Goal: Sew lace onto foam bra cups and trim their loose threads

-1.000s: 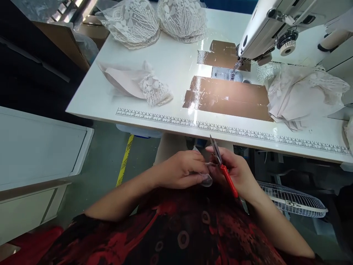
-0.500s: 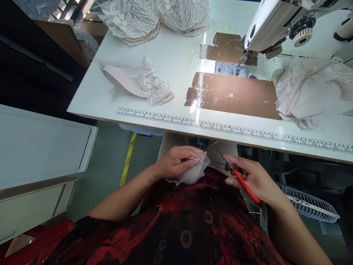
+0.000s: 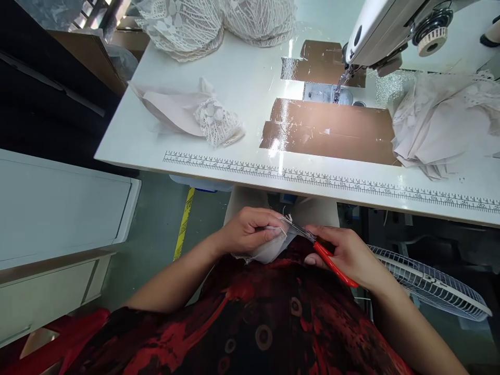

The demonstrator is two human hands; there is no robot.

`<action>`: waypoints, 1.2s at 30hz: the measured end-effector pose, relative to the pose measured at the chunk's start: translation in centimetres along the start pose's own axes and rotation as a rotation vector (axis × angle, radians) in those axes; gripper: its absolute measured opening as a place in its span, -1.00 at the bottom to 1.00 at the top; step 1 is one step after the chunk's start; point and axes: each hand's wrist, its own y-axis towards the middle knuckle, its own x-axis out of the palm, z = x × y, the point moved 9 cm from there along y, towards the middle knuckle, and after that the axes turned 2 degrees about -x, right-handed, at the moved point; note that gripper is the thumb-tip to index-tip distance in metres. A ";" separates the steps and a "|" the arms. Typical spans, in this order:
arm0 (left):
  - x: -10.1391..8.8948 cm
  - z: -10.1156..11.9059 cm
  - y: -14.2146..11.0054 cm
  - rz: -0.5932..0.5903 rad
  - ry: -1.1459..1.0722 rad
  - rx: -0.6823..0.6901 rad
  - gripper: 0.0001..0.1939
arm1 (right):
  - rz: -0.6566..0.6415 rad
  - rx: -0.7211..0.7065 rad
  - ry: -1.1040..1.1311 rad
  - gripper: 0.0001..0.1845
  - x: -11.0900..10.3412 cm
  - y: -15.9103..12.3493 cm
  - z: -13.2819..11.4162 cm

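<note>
My left hand [image 3: 250, 230] pinches a small beige fabric piece [image 3: 269, 251] over my lap, below the table's front edge. My right hand [image 3: 347, 253] grips red-handled thread snips [image 3: 321, 251], blades pointing left with their tips at the top edge of the fabric, where loose threads stick up. Both hands are closed and nearly touching.
A white sewing table [image 3: 250, 94] with a printed ruler [image 3: 332, 182] along its front carries a sewing machine [image 3: 390, 31], brown taped patches [image 3: 332, 130], lace cup stacks [image 3: 219, 23], a lace-and-beige piece [image 3: 195, 114] and a beige fabric pile [image 3: 441, 125]. A fan guard [image 3: 429, 281] lies at lower right.
The fabric piece was turned in my left hand. My right hand drew the snips away to the right, then brought the blades back to the fabric's top edge.
</note>
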 end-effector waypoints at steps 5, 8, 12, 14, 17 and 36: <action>0.4 -0.2 0.0 -0.043 -0.013 -0.011 -0.81 | -0.022 -0.033 -0.059 -0.49 0.0 0.5 -0.6; 0.6 -0.3 0.0 -0.059 -0.028 -0.015 -0.80 | -0.027 -0.048 -0.074 -0.50 0.1 0.7 -0.9; 0.7 -0.3 0.0 -0.060 -0.039 -0.014 -0.80 | -0.017 -0.060 -0.065 -0.56 0.1 0.8 -1.1; 0.6 -0.3 0.0 -0.058 -0.038 -0.015 -0.80 | -0.015 -0.067 -0.045 -0.59 0.2 0.9 -1.1; 0.6 -0.3 0.1 -0.055 -0.026 -0.022 -0.80 | 0.000 -0.083 -0.028 -0.63 0.3 0.9 -0.9; 1.9 -2.1 -0.4 -0.093 -0.098 -0.272 -0.66 | 0.242 0.089 0.365 -0.55 1.1 0.9 5.7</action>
